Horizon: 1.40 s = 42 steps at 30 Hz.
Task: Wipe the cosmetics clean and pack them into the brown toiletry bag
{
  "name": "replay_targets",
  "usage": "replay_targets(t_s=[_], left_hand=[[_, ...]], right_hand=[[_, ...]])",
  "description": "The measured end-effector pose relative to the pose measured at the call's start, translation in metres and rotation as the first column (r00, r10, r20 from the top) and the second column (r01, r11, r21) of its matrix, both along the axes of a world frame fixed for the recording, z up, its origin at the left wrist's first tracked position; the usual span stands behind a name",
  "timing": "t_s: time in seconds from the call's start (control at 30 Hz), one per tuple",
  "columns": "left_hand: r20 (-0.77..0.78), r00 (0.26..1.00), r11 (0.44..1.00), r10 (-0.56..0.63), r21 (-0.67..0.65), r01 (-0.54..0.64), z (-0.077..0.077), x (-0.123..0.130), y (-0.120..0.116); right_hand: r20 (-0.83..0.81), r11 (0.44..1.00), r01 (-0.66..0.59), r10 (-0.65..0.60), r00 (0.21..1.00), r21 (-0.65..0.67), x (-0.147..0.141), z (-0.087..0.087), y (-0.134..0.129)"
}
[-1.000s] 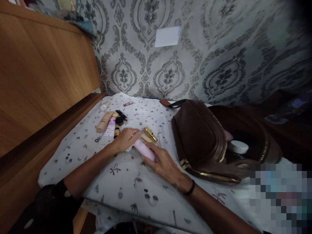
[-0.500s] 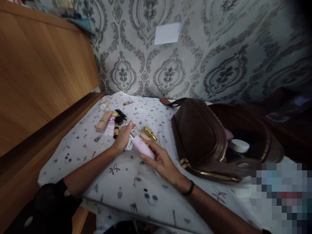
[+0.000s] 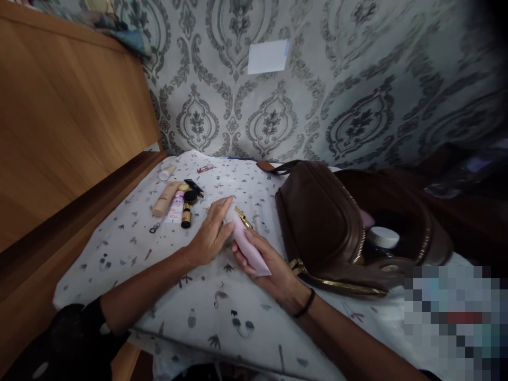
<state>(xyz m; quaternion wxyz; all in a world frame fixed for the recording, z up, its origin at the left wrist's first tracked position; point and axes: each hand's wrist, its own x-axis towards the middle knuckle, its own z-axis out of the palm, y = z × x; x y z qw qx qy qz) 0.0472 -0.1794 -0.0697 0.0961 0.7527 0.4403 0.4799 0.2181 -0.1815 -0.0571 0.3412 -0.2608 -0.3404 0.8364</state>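
Note:
A pale pink squeeze tube [image 3: 249, 248] lies slantwise between my hands, its flat end toward me. My right hand [image 3: 270, 259] is wrapped round the tube's body. At its far, whitish end, my left hand [image 3: 214, 230] has its thumb against the tube and its fingers fairly straight, closed about that end. The left fingers partly hide the tip. Just beyond the tube a gold cosmetic tube [image 3: 243, 217] lies on the patterned cloth [image 3: 190, 296], partly covered by the pink tube and my hand.
Left of my hands are a beige tube [image 3: 165, 200], a white-and-purple tube [image 3: 174, 210], a small black-and-gold bottle [image 3: 186, 216] and a black round jar [image 3: 191, 197]. A pink lip-gloss tube [image 3: 205, 168] lies farther back. An unzipped brown bag [image 3: 317, 222] stands at right, holding a white-lidded container [image 3: 384, 237].
The pink tube has turned steeper, and its flat end now shows below my right hand. My left hand has shifted right, its fingers straighter. White loops beside it no longer show.

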Motion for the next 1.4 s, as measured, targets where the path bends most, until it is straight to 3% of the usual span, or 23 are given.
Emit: replay_targets(t_s=[0.27, 0.47, 0.57, 0.8, 0.9, 1.0, 1.17, 1.3, 1.4], left_hand=[[0.056, 0.997, 0.996, 0.059, -0.077, -0.055, -0.003, 0.007, -0.005], [0.105, 0.992, 0.992, 0.064, -0.116, -0.052, 0.005, 0.005, -0.007], [0.093, 0.996, 0.997, 0.001, -0.083, 0.007, 0.008, 0.004, -0.006], [-0.005, 0.99, 0.99, -0.139, 0.0, 0.139, 0.013, -0.002, -0.001], [-0.054, 0.991, 0.992, -0.125, 0.014, 0.126, 0.016, -0.006, 0.0], [-0.097, 0.995, 0.998, -0.027, 0.055, 0.032, 0.02, -0.008, -0.001], [-0.131, 0.99, 0.996, 0.051, 0.078, -0.041, 0.021, -0.006, -0.003], [-0.146, 0.989, 0.994, 0.03, 0.107, -0.015, 0.019, -0.002, -0.006], [-0.249, 0.968, 0.99, -0.022, 0.126, 0.055, 0.018, 0.001, -0.008]], right_hand=[[-0.006, 0.996, 0.081, -0.081, 0.997, -0.032, -0.003, -0.009, -0.001], [-0.023, 0.99, 0.003, 0.0, 1.0, 0.143, -0.005, -0.005, -0.004], [0.004, 0.979, 0.034, -0.035, 0.999, 0.199, -0.006, -0.007, -0.004], [-0.056, 0.971, 0.168, -0.161, 0.985, 0.172, -0.006, -0.016, 0.004], [-0.087, 0.977, 0.16, -0.149, 0.985, 0.137, -0.004, -0.014, 0.007], [-0.096, 0.975, 0.156, -0.142, 0.985, 0.161, -0.002, -0.011, 0.008], [0.097, 0.894, 0.171, -0.231, 0.968, 0.413, 0.005, -0.009, 0.015], [0.215, 0.835, 0.144, -0.297, 0.931, 0.532, 0.01, -0.016, 0.026], [0.258, 0.809, 0.101, -0.3, 0.919, 0.579, 0.013, -0.024, 0.032]])
